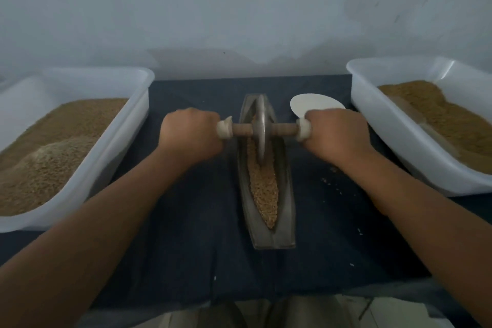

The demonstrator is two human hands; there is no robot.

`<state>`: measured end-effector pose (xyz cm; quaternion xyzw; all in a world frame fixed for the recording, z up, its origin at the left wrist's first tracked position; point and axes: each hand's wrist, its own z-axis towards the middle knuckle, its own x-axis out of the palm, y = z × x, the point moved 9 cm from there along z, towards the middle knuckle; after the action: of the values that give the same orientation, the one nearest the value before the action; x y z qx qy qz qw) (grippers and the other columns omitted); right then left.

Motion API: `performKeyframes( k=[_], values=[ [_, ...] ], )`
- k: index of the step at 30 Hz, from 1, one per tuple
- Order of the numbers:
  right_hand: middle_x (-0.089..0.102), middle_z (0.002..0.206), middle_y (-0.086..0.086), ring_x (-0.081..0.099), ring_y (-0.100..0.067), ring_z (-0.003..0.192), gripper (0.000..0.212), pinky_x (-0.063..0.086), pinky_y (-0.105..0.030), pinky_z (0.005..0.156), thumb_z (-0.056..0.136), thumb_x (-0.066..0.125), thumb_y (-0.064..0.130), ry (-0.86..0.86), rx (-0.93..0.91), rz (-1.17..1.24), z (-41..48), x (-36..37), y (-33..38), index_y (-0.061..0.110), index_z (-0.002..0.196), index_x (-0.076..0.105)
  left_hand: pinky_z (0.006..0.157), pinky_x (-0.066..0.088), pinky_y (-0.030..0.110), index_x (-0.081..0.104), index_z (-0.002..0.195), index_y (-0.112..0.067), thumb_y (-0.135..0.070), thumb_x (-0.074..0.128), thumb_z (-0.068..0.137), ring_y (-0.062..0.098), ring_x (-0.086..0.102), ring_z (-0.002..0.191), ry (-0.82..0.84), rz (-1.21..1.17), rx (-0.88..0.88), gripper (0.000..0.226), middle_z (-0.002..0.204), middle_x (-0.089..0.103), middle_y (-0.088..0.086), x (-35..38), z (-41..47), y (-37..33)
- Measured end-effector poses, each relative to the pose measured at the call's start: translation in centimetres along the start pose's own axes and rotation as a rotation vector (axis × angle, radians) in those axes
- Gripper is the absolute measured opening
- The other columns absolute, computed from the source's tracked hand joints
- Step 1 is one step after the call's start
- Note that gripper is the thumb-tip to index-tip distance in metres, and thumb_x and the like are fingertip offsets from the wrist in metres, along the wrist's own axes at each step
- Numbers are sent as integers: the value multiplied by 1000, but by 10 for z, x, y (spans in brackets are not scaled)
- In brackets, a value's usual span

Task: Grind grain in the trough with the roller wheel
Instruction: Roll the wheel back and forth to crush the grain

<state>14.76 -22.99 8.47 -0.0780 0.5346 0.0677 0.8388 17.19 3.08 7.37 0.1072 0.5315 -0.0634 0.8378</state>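
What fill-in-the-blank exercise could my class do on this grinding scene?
1. The wheel stands nearer the trough's ____ end.
2. The left hand and right hand grip its handles; the disc lies beyond the ____ one.
3. The tub with the paler heap is on the ____.
Missing words: far; right; left.

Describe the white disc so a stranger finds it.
On the dark cloth, find the long metal trough in the middle. Right of its far end, before the right-hand white tub, a flat white disc lies on the cloth, partly hidden by the right hand. Unlike the deep rectangular tub, it is flat, round and thin.
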Motion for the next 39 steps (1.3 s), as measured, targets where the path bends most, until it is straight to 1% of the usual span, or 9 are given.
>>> performKeyframes(
  k=[6, 13, 16, 19, 21, 25, 29, 36, 39],
  values=[
    [52, 66, 3, 53, -19, 60, 23, 35, -29, 51, 79, 52, 42, 100, -33, -47, 24, -4, 5, 19, 73, 49, 56, 38, 30, 48, 64, -27, -50, 56, 89, 21, 54, 58, 100, -53, -60, 34, 66, 56, -9, 4, -1, 6],
    [63, 63, 18, 55, -2, 50, 41, 38, -27, 44, 58, 41, 72, 422, -124, 77, -35, -1, 0, 39, 71, 62, 47, 16, 21, 36, 58, -30, -53, 63, 83, 15, 36, 39, -58, -7, 97, 43, 48, 36, -12, -22, -79, -4],
    [65, 70, 7, 61, -14, 66, 41, 48, -31, 56, 73, 45, 66, 229, -80, -7, -2, 8, -2, 28, 74, 63, 51, 32, 26, 44, 61, -28, -54, 54, 81, 22, 51, 51, 51, -7, 1, 35, 57, 47, -10, -4, -35, 0],
    [53, 63, 5, 53, -20, 59, 35, 38, -29, 53, 77, 32, 50, 13, -19, -37, 30, 8, -3, 22, 69, 52, 54, 38, 30, 55, 65, -26, -64, 48, 81, 18, 51, 56, 132, -47, -72, 42, 67, 58, -7, 11, 18, 6],
    [51, 59, 5, 51, -18, 55, 30, 33, -28, 51, 73, 31, 46, 63, 9, -45, 39, 11, -2, 23, 67, 49, 56, 40, 30, 57, 66, -25, -72, 44, 80, 19, 53, 58, 141, -50, -73, 51, 69, 60, -4, 9, 32, 6],
    [66, 78, 4, 66, -25, 75, 27, 53, -36, 62, 80, 53, 49, 170, -49, 3, 10, 8, -3, 24, 82, 64, 53, 34, 29, 50, 64, -27, -58, 49, 82, 17, 45, 53, 128, -33, 12, 35, 62, 51, -9, -2, -11, -1],
    [54, 51, 15, 52, -2, 48, 32, 48, -31, 45, 67, 48, 66, 277, -181, 86, -36, -6, -1, 35, 61, 56, 49, 21, 25, 37, 60, -29, -56, 47, 81, 18, 38, 44, -3, -110, 128, 36, 52, 41, -12, -25, -75, -4],
    [45, 56, 7, 40, -13, 50, 31, 34, -28, 50, 79, 50, 49, 18, -67, -67, 23, 4, -1, 23, 62, 44, 57, 41, 30, 54, 65, -26, -60, 46, 85, 25, 55, 59, 77, -58, -58, 40, 65, 55, -5, 7, 1, 5],
    [54, 62, 5, 50, -18, 57, 34, 37, -31, 54, 76, 32, 52, 105, 24, -61, 39, 11, -6, 24, 68, 50, 60, 46, 33, 55, 66, -25, -60, 51, 78, 26, 58, 64, 146, -46, -46, 37, 70, 58, -3, 6, 31, 2]
  ],
)
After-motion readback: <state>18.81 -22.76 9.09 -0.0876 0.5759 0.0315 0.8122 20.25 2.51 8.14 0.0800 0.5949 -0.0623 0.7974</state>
